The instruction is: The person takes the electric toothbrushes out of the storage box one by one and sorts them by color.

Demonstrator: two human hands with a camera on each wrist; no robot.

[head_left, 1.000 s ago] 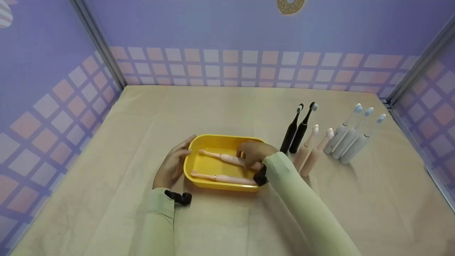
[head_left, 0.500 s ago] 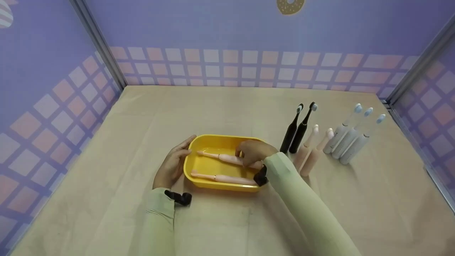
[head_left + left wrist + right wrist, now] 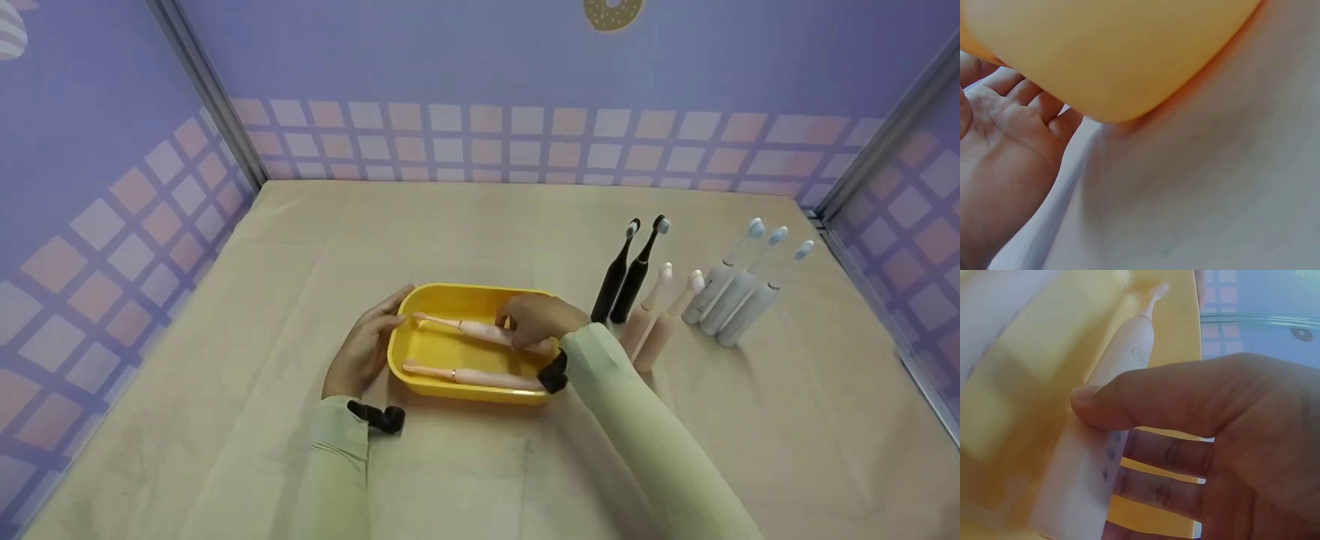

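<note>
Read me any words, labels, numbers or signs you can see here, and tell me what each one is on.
No readable words or numbers anywhere.
Pink toothbrush held by the right hand: a round button mark and small symbols on the handle, too blurred to read.
Back wall: a donut picture, no text.
Yellow tray, left hand: no markings.

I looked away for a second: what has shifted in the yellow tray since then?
The right hand, gripping the far pink toothbrush, has tipped its head end slightly up and back. The left hand stays flat against the yellow tray; the near pink toothbrush hasn't moved.
</note>
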